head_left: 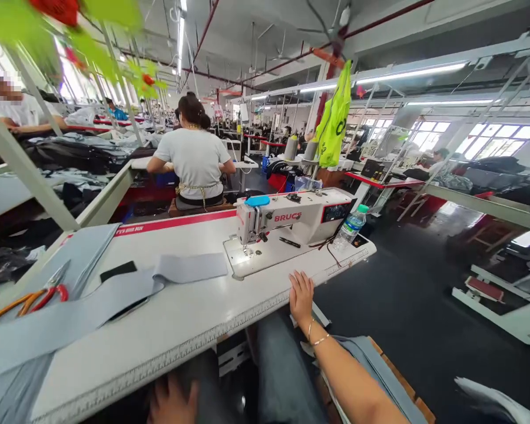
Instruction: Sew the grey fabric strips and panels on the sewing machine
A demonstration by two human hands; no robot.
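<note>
Head view: my right hand [301, 293], fingers slightly spread, touches the long edge of the table [194, 306]; my left hand [173, 401], below it, is too blurred to tell. Leftward, the grey strip [193, 268] lies lengthwise toward the sewing machine [287, 217].

Grn bag [335, 121] + plastic btl [352, 227]

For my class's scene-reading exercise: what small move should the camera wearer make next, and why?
Probably raise the left hand to the gray fabric strip: the strip's end lies beside the bed plate, while that hand is below the tabletop and the right hand rests at its front edge.
</note>
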